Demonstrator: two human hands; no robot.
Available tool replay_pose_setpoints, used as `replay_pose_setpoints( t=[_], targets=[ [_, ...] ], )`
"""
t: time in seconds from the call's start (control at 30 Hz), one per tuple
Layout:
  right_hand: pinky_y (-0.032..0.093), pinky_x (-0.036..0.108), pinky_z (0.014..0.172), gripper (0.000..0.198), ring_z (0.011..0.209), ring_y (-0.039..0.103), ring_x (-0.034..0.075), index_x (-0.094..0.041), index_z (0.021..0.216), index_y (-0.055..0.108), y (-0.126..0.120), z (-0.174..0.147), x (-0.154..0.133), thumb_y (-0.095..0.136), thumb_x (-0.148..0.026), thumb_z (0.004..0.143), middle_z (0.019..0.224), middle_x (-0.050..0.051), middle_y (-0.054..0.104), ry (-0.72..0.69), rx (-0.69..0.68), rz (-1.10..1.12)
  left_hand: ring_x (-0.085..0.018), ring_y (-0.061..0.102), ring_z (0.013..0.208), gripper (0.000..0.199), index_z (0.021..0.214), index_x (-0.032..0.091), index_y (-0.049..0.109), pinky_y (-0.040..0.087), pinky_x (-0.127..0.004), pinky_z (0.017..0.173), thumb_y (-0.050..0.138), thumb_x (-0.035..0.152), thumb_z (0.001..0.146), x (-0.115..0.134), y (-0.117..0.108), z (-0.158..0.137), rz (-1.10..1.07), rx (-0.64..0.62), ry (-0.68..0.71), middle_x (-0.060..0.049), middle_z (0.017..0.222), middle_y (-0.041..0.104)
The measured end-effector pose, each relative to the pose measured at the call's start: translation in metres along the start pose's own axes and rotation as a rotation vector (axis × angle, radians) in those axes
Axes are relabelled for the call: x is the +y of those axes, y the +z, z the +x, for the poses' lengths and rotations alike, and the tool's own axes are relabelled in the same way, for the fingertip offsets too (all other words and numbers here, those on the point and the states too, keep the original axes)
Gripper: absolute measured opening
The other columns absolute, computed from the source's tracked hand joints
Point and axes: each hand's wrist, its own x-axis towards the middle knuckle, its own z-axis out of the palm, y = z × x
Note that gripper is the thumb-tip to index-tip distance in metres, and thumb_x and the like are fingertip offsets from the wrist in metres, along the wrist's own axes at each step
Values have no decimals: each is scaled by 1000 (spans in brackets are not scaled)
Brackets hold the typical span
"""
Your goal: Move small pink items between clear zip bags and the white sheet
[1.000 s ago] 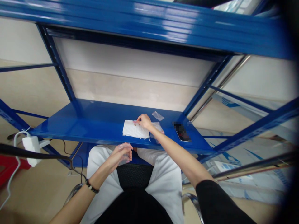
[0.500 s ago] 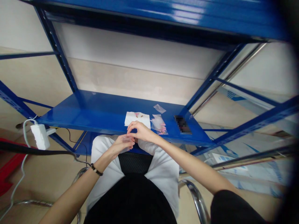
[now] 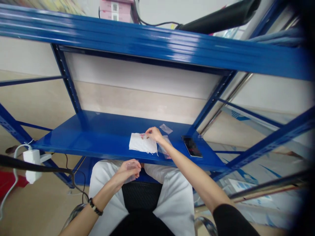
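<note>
My left hand (image 3: 125,171) is closed around a clear plastic bag (image 3: 131,178), held low over my lap in front of the shelf edge. Over the right part of a white tissue (image 3: 139,146), my right hand (image 3: 155,133) has its fingertips pinched together; what they hold, if anything, is too small to tell. Small pink and brownish pieces (image 3: 142,135) lie on the tissue beside those fingertips. Partly covered by my right forearm is a clear bag (image 3: 162,149) with pink pieces in it. Another small clear bag (image 3: 166,128) lies flat behind it.
A phone (image 3: 193,147) lies toward the right end of the blue shelf (image 3: 105,131). Above runs an upper shelf beam (image 3: 147,42) carrying pink boxes (image 3: 115,11) and a black tube (image 3: 219,19). A white power strip (image 3: 32,165) hangs by the left post.
My right hand has left my left hand and reached forward to the tissue. My left hand still holds the clear bag. The view has tilted up, showing the upper shelf's contents.
</note>
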Motion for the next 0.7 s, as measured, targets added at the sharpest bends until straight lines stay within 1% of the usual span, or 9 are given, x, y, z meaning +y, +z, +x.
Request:
replay_pose_setpoints(
  t=[0.1, 0.17, 0.23, 0.33, 0.5, 0.7],
  targets=[
    [49, 21, 65, 9, 69, 70, 17, -18, 77, 77, 9, 7, 7, 69, -14, 74, 73, 3, 75, 28, 9, -57, -12, 58, 56, 33, 82, 16, 65, 43, -22, 55, 82, 40, 67, -1, 0, 0, -1, 2, -10, -1, 62, 62],
    [49, 22, 67, 7, 72, 70, 17, -20, 78, 77, 14, 9, 6, 71, -18, 75, 77, 3, 76, 20, 12, -95, -12, 57, 56, 34, 82, 16, 65, 41, -22, 52, 82, 41, 67, -1, 1, -1, 0, -3, -19, -1, 61, 62],
    [49, 22, 71, 8, 78, 70, 17, -22, 82, 77, 16, 9, 4, 72, -21, 76, 83, 3, 76, 0, 17, -133, -12, 57, 57, 33, 82, 16, 65, 42, -22, 54, 82, 40, 67, 0, 2, -2, 3, -17, -12, -2, 63, 61],
    [48, 23, 75, 9, 85, 68, 18, -24, 84, 77, 16, 9, -2, 72, -21, 77, 88, 3, 76, -20, 22, -196, -12, 58, 58, 32, 84, 15, 65, 44, -22, 56, 82, 38, 68, 2, 4, -4, -9, -31, -11, -2, 65, 62],
    [46, 25, 80, 10, 89, 64, 19, -24, 85, 77, 16, 11, -5, 70, -19, 80, 90, 5, 74, -38, -3, -259, -13, 59, 60, 34, 86, 14, 64, 41, -20, 50, 74, 45, 76, 11, 5, -8, -79, -33, -55, -3, 67, 61],
    [43, 34, 88, 9, 97, 56, 23, -22, 86, 77, 17, 12, -2, 69, -24, 82, 98, 7, 70, -86, -45, -287, -12, 58, 56, 33, 88, 14, 65, 43, -21, 49, 69, 46, 80, 16, 4, -8, -200, -44, -41, -3, 70, 62]
  ],
)
